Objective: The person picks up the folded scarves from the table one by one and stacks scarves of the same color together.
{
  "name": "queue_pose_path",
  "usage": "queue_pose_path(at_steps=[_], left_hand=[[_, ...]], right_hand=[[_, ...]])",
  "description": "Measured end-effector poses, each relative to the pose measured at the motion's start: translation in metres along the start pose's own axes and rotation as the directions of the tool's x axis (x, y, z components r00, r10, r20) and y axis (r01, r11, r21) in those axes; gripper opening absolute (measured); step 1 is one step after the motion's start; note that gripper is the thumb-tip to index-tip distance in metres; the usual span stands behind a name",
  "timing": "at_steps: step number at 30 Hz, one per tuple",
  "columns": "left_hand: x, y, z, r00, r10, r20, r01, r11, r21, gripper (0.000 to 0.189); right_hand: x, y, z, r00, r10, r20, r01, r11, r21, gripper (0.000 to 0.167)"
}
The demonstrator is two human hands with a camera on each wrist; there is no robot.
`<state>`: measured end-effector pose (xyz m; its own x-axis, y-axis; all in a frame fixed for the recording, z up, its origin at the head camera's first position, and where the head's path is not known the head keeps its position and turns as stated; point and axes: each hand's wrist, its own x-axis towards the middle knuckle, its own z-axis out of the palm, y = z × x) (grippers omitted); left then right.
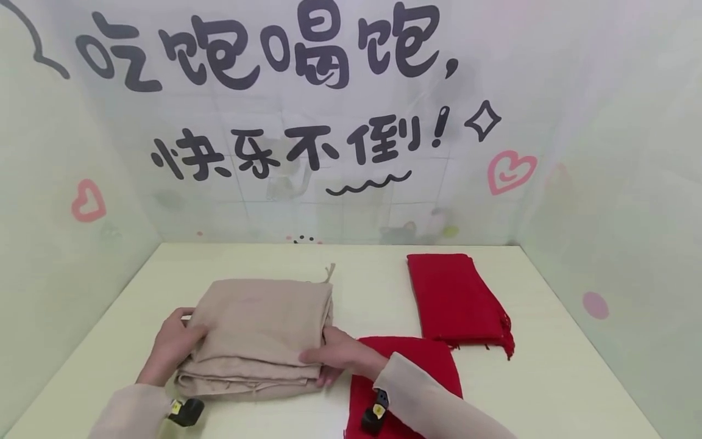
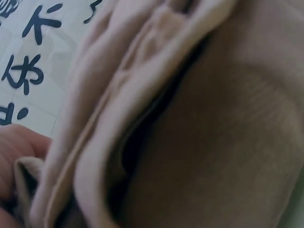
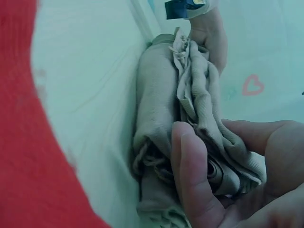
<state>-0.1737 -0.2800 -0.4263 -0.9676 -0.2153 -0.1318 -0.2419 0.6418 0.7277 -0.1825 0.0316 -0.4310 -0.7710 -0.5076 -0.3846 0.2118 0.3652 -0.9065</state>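
A thick folded beige cloth [image 1: 258, 317] with a thin string at its far right corner lies on the table, left of centre in the head view. My left hand [image 1: 174, 342] grips its left edge, thumb on top. At the right edge my right hand [image 1: 345, 353] pinches the layers, thumb above and fingers lower down. The left wrist view is mostly filled by the blurred beige folds [image 2: 133, 99], with part of the left hand [image 2: 19, 161] at lower left. In the right wrist view, the layered edge of the cloth [image 3: 156, 95] lies between thumb and fingers.
One folded red cloth [image 1: 406, 366] lies beneath my right forearm. Another, a red fringed scarf [image 1: 455, 299], is folded at the back right of the pale table [image 1: 548, 378]. Printed white walls [image 1: 340, 213] enclose the back and both sides.
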Motion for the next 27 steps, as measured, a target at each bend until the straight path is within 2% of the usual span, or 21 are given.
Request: queue_pose_path(at_steps=[5, 7, 12, 16, 22, 25, 27], left_hand=[[0.0, 0.014, 0.004, 0.993, 0.072, -0.096, -0.063, 0.994, 0.093, 0.059], [0.001, 0.02, 0.005, 0.99, 0.081, -0.112, -0.07, 0.992, 0.102, 0.057], [-0.005, 0.037, 0.007, 0.985, 0.084, -0.154, -0.071, 0.994, 0.086, 0.05], [-0.012, 0.049, 0.013, 0.972, 0.12, -0.204, -0.109, 0.992, 0.063, 0.042], [-0.023, 0.063, 0.024, 0.97, 0.145, -0.194, -0.143, 0.989, 0.02, 0.035], [-0.03, 0.069, 0.029, 0.968, 0.178, -0.175, -0.178, 0.984, 0.015, 0.031], [-0.036, 0.072, 0.035, 0.972, 0.192, -0.136, -0.194, 0.981, 0.006, 0.03]], right_hand=[[-0.004, 0.001, -0.014, 1.0, 0.003, 0.018, -0.003, 1.0, -0.017, 0.029], [-0.006, 0.0, -0.02, 1.0, 0.012, 0.015, -0.011, 0.999, -0.036, 0.025], [-0.008, -0.001, -0.035, 1.0, 0.004, 0.006, -0.004, 0.996, -0.091, 0.024], [-0.013, -0.001, -0.053, 1.0, -0.003, -0.017, 0.001, 0.991, -0.131, 0.025], [-0.017, 0.004, -0.083, 0.994, -0.005, -0.107, -0.014, 0.984, -0.178, 0.023], [-0.016, 0.009, -0.094, 0.989, -0.014, -0.146, -0.015, 0.98, -0.197, 0.021], [-0.015, 0.011, -0.101, 0.984, -0.011, -0.18, -0.029, 0.976, -0.215, 0.019]])
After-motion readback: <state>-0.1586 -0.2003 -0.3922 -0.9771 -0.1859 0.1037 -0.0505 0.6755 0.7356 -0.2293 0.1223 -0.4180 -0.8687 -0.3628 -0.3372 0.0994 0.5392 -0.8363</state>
